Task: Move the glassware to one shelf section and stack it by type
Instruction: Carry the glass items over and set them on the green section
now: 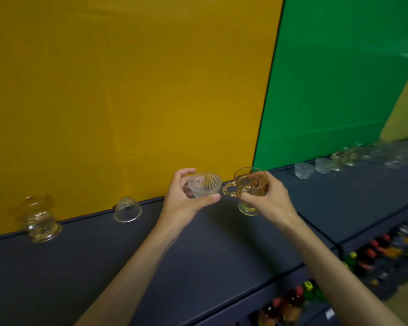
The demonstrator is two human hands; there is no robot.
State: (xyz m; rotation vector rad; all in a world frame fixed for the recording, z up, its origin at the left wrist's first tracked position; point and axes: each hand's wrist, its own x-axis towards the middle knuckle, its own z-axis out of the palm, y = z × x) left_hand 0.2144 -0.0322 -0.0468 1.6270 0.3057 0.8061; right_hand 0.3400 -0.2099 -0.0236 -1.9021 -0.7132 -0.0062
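Note:
My left hand point(186, 198) grips a small ribbed frosted glass bowl point(205, 185) between thumb and fingers, held above the dark shelf top point(198, 243). Right beside it, my right hand point(267, 198) holds an amber glass cup with a handle point(250, 184), its handle pointing toward the bowl. At the far left stands a stack of amber cups point(39, 218). An upturned clear glass bowl point(127, 210) rests near it. More frosted bowls point(304, 170) and other glassware point(368, 154) line the shelf at the right.
A yellow panel point(127, 90) and a green panel point(339, 78) rise behind the shelf. Below the front edge at the right, lower shelves hold several coloured bottles point(292, 300). The shelf top between the hands and the front edge is bare dark surface.

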